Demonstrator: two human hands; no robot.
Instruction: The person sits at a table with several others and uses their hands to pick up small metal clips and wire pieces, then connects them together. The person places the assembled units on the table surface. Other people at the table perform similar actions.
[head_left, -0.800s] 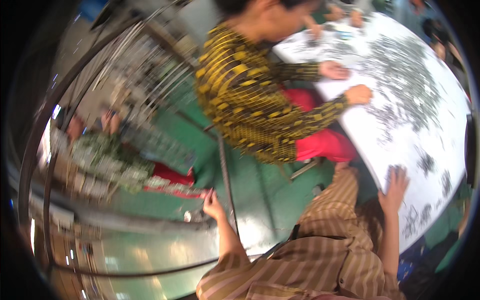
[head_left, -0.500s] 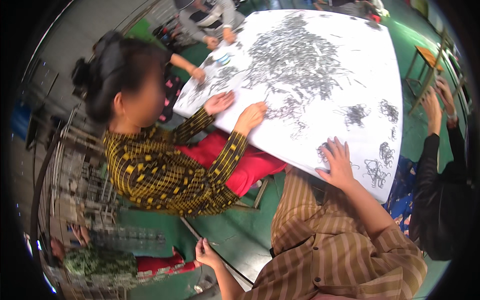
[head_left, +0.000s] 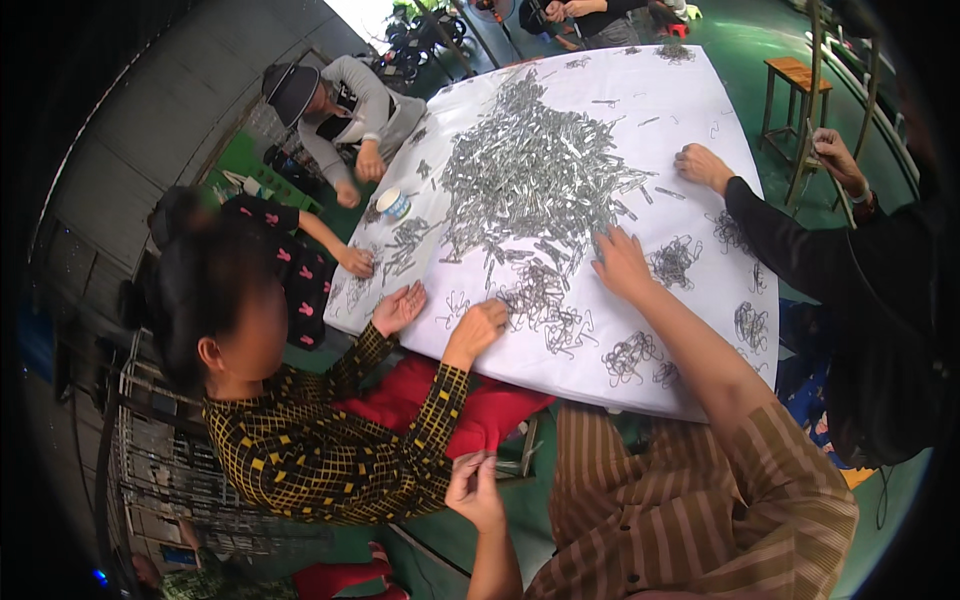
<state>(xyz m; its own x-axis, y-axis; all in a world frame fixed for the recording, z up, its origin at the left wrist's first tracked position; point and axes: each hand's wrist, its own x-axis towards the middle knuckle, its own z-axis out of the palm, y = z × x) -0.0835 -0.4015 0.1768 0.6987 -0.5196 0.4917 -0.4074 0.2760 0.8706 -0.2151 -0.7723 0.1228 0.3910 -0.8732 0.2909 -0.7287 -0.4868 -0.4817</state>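
A white-covered table (head_left: 690, 90) carries a big heap of small grey metal pieces (head_left: 530, 165) and several little tangles of bent wire (head_left: 628, 356). My right hand (head_left: 620, 262) lies flat on the cloth, fingers apart, between the heap and one wire tangle (head_left: 674, 262). My left hand (head_left: 475, 490) hangs below the table edge beside the red lap (head_left: 480, 410) of the person next to me. Its fingers are drawn close together, and whether they pinch anything is unclear. My striped brown sleeves fill the lower right.
A person in a yellow-and-black checked top (head_left: 300, 455) sits at my left, both hands on the wire pieces. Others work around the table: a black sleeve (head_left: 800, 250) at right, a grey jacket (head_left: 350, 100) at far left. A wire rack (head_left: 160, 470), a small cup (head_left: 393, 203) and a wooden stool (head_left: 795, 72) are near.
The view has swung from the floor and rack at the left up onto the table. My right hand has stayed on the cloth, and my left hand has risen slightly.
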